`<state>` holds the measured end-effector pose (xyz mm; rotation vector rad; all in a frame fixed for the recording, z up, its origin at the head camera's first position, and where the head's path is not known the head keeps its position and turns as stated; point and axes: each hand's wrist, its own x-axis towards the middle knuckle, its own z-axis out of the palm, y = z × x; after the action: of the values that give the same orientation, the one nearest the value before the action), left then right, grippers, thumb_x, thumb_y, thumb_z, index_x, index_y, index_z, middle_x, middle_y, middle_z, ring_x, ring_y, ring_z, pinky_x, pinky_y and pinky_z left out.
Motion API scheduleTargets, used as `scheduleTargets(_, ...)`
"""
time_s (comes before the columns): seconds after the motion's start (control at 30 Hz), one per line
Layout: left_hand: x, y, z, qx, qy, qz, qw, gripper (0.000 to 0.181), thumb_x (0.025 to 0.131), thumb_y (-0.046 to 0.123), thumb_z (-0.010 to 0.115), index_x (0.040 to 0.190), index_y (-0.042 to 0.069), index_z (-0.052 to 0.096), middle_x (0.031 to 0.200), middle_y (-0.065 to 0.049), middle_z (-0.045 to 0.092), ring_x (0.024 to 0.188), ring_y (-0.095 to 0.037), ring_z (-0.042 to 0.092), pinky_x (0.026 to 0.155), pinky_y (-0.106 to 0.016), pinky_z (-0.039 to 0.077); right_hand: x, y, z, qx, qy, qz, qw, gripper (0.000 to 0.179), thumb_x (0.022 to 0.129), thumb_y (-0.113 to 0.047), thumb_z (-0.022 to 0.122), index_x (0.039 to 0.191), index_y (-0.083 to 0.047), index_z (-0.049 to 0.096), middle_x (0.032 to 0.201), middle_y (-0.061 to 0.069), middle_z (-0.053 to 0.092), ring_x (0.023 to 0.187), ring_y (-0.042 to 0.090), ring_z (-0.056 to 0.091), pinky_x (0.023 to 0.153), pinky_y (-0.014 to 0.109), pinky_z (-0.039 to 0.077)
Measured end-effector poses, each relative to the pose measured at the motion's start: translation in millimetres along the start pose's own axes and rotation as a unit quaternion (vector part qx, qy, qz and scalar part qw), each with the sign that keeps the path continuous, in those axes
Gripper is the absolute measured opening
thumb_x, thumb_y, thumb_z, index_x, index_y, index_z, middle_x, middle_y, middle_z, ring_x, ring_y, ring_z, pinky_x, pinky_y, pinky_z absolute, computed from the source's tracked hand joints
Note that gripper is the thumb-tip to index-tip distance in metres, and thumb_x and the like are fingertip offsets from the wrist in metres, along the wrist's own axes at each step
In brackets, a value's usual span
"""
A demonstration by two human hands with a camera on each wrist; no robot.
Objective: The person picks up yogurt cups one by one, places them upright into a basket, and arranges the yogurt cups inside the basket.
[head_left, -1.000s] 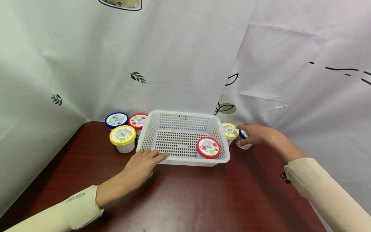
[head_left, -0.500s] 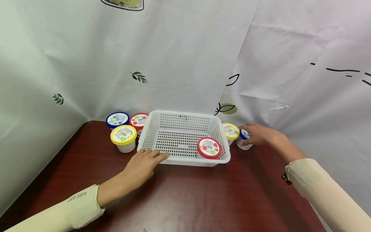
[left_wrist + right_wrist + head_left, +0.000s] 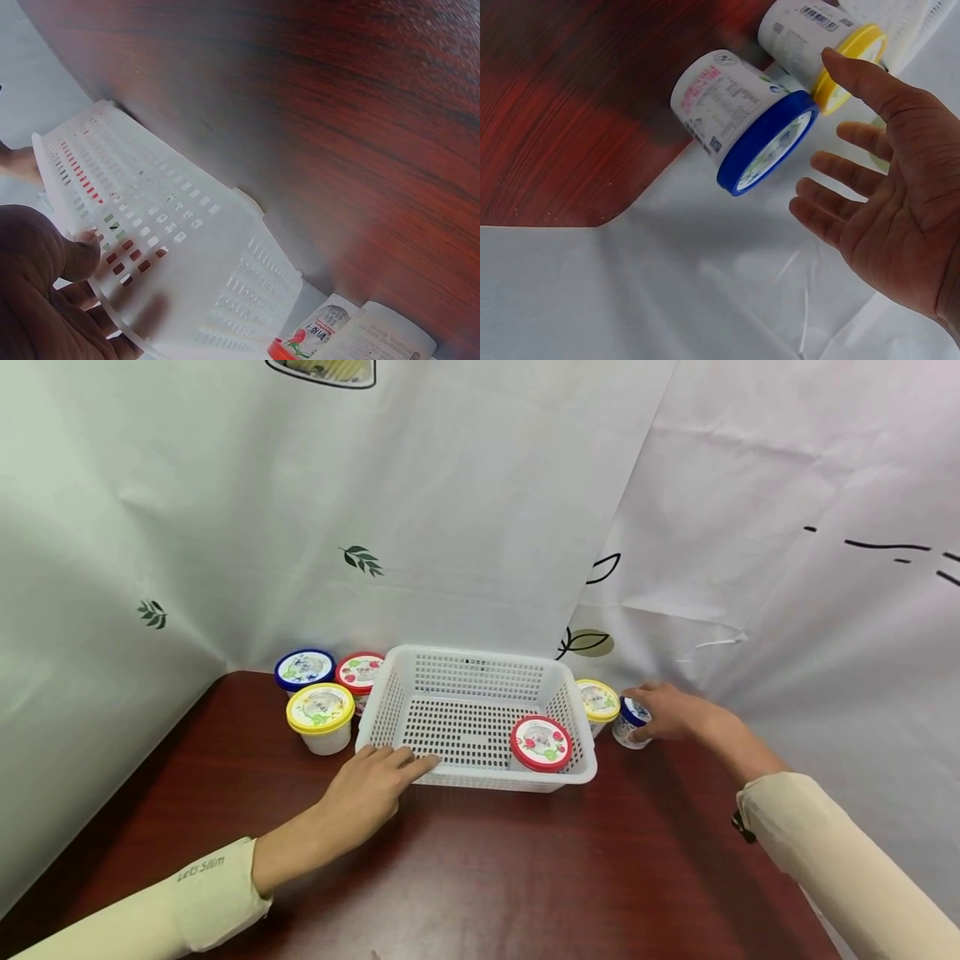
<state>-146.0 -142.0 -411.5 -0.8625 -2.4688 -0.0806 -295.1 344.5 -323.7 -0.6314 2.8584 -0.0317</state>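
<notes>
My left hand (image 3: 367,789) holds the front-left rim of a white plastic basket (image 3: 480,775), its fingers hooked over the edge. In the left wrist view, the thumb (image 3: 81,256) shows at the rim, and the fingers pass behind the perforated wall. A red-lidded tub (image 3: 541,743) stands in the basket's front right corner. At the right, my right hand (image 3: 667,712) hovers by a small blue-lidded tub (image 3: 628,731). The right wrist view shows the hand's fingers spread and apart from this blue-lidded tub (image 3: 742,124). A yellow-lidded tub (image 3: 597,702) stands between it and the basket.
Left of the basket stand a blue-lidded tub (image 3: 303,668), a red-lidded tub (image 3: 360,672) and a yellow-lidded tub (image 3: 321,714). A white patterned curtain (image 3: 465,527) hangs behind the dark red wooden table (image 3: 510,868) and along its sides.
My right hand has drawn slightly to the right, off the small blue-lidded tub, so more of its lid shows. The left hand and basket stay in place.
</notes>
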Motion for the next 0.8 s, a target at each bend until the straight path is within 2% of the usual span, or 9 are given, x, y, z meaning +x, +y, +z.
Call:
scheduleTargets(0.1,-0.6,-0.2,0.7,-0.001,0.0,0.001,1.0,0.061,0.083,-0.008,0.076,0.136,0.021,0.079,0.106,-0.002,0.078,0.088,-0.026,0.072,0.078,-0.04,0.054,11.6,25,18,-0.017,0.025,-0.017,0.9994,0.09,0.09,-0.044,0.091,0.161,-0.002,0.055,0.156,0.037,0.056,0.141,0.067,0.051,0.114,0.079,0.046)
scheduleTargets(0.2,-1.1,-0.2,1.3,-0.001,0.0,0.0,1.0,0.061,0.083,-0.009,0.076,0.136,0.021,0.079,0.105,-0.002,0.077,0.088,-0.026,0.071,0.079,-0.04,0.055,15.5,33,23,-0.024,0.036,-0.021,0.9989,0.091,0.09,-0.047,0.091,0.161,-0.003,0.056,0.157,0.036,0.055,0.14,0.068,0.049,0.113,0.08,0.045)
scheduleTargets(0.27,-1.3,-0.1,1.6,-0.001,0.001,-0.001,1.0,0.061,0.083,-0.009,0.075,0.136,0.021,0.079,0.105,-0.002,0.077,0.088,-0.026,0.072,0.079,-0.04,0.055,14.8,29,22,-0.017,0.033,-0.013,0.9992,0.09,0.09,-0.045,0.091,0.161,-0.002,0.056,0.158,0.037,0.054,0.142,0.068,0.048,0.113,0.08,0.045)
scheduleTargets(0.33,-0.9,-0.1,1.7,-0.002,0.001,0.0,1.0,0.061,0.083,-0.009,0.075,0.136,0.022,0.079,0.105,-0.002,0.077,0.088,-0.025,0.071,0.079,-0.04,0.054,7.9,12,10,0.008,0.015,0.003,0.9999,0.093,0.088,-0.04,0.094,0.161,0.001,0.055,0.162,0.039,0.05,0.148,0.07,0.043,0.117,0.08,0.044)
scheduleTargets(0.47,1.1,-0.3,1.7,0.0,0.002,0.004,1.0,0.062,0.083,-0.009,0.075,0.137,0.022,0.079,0.105,-0.001,0.077,0.087,-0.025,0.071,0.077,-0.038,0.052,4.3,0,2,0.012,0.002,0.019,0.9997,0.091,0.09,-0.034,0.092,0.162,0.004,0.052,0.164,0.04,0.048,0.149,0.069,0.042,0.118,0.079,0.044)
scheduleTargets(0.67,1.6,-0.5,1.4,0.002,-0.005,0.005,1.0,0.063,0.082,-0.008,0.076,0.137,0.022,0.078,0.105,-0.002,0.077,0.087,-0.025,0.071,0.076,-0.037,0.05,7.2,-1,0,0.006,-0.007,0.023,0.9997,0.09,0.093,-0.032,0.089,0.164,0.005,0.049,0.166,0.04,0.046,0.151,0.071,0.039,0.12,0.08,0.042)
scheduleTargets(0.8,1.0,-0.4,1.5,-0.001,-0.007,0.002,1.0,0.062,0.083,-0.008,0.076,0.137,0.022,0.078,0.106,-0.002,0.077,0.087,-0.025,0.072,0.076,-0.039,0.052,9.5,-2,0,0.006,-0.012,0.028,0.9995,0.091,0.092,-0.033,0.09,0.165,0.004,0.049,0.166,0.039,0.046,0.152,0.069,0.04,0.12,0.08,0.042)
